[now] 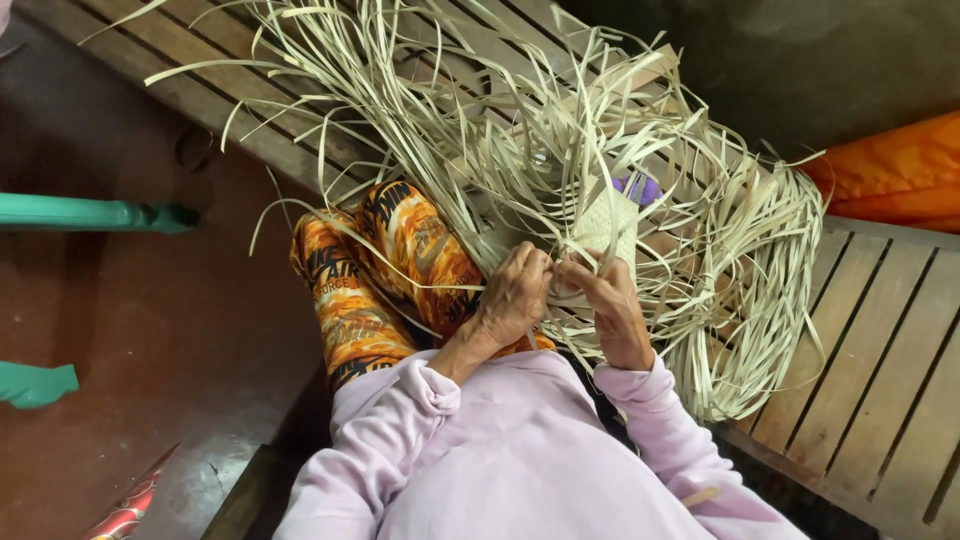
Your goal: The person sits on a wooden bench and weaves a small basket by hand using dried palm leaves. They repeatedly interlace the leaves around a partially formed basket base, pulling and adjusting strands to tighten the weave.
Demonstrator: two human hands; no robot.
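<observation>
A small woven piece (607, 226) of pale dried leaf strips sits in my lap, with many long loose strips (470, 110) fanning out from it. My left hand (513, 297) pinches strips at the near edge of the weave. My right hand (612, 305) grips strips right beside it, fingers curled. Both hands almost touch. Lilac sleeves cover my arms. My knee in orange patterned trousers (395, 265) is raised to the left of the hands.
I sit on a slatted wooden bench (880, 340). A coil of strips (760, 290) lies to the right. An orange cloth (890, 170) is at the far right. Teal poles (90, 213) cross a dark red floor on the left. Something purple (640, 187) shows behind the weave.
</observation>
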